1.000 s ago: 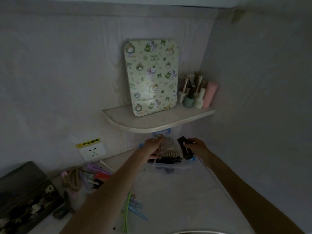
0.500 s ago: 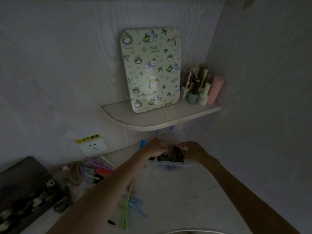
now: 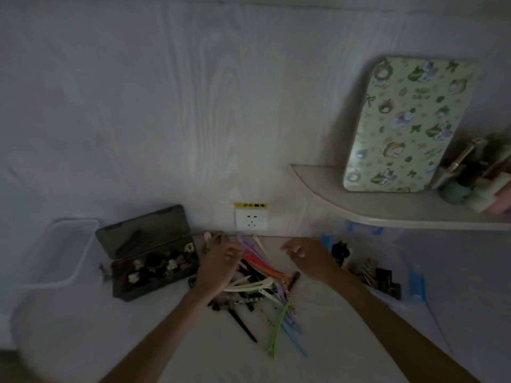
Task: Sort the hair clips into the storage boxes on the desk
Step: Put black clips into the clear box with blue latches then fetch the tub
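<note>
A pile of long hair clips (image 3: 262,288) in orange, purple, cream, green, blue and black lies on the desk below the wall socket. My left hand (image 3: 218,268) hovers over the pile's left side, fingers loosely curled, fingertips at the purple and orange clips. My right hand (image 3: 311,259) hangs above the pile's right side, loosely curled and holding nothing. A dark storage box (image 3: 121,293) with its lid raised stands to the left and holds small clips. A clear storage box (image 3: 414,283) with blue latches lies to the right with dark clips inside.
A clear plastic lid (image 3: 65,252) lies at the far left. A wall socket (image 3: 251,220) sits behind the pile. A corner shelf (image 3: 387,208) overhangs the clear box and carries a patterned board (image 3: 403,123) and several small bottles (image 3: 470,178).
Both hands have left the clear box, where they had put dark clips in, and moved left to the clip pile. The view has swung left and down.
</note>
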`<act>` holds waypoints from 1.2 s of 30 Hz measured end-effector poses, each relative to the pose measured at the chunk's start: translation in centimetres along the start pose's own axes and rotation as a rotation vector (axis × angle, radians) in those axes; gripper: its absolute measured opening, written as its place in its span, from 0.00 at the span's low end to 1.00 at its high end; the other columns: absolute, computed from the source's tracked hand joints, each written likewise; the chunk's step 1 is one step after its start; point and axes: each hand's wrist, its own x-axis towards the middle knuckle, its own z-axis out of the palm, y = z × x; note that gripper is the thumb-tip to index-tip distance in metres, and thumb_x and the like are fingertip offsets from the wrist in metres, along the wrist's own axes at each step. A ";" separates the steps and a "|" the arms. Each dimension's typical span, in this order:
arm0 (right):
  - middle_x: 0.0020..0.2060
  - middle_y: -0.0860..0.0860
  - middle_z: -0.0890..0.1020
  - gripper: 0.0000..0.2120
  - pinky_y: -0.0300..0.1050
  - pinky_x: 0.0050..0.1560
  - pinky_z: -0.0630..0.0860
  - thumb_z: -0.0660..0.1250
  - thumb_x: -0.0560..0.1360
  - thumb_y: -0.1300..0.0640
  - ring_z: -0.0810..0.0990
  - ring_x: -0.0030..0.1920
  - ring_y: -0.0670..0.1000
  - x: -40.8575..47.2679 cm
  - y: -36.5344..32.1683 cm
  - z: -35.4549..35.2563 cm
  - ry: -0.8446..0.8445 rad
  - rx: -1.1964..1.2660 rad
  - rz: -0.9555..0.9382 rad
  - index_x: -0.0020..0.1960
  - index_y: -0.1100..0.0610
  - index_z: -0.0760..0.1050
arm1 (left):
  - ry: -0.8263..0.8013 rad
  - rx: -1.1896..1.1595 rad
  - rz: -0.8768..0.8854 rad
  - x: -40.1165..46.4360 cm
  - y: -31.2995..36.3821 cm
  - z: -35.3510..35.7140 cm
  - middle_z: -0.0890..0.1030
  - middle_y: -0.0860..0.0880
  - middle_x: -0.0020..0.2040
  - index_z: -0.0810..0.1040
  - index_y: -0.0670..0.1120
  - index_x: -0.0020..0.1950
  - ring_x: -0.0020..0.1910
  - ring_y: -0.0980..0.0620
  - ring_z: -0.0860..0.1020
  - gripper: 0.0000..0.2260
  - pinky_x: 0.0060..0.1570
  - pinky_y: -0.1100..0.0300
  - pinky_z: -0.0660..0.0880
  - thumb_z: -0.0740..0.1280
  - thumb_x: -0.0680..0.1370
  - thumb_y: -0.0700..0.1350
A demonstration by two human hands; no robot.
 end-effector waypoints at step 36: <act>0.50 0.53 0.80 0.16 0.42 0.43 0.77 0.59 0.78 0.56 0.77 0.49 0.52 3.3 -4.2 9.3 -0.360 1.222 0.508 0.64 0.56 0.72 | 0.032 0.379 -0.430 -3.5 -9.2 -4.6 0.83 0.48 0.51 0.79 0.50 0.56 0.53 0.49 0.80 0.12 0.51 0.55 0.77 0.65 0.76 0.53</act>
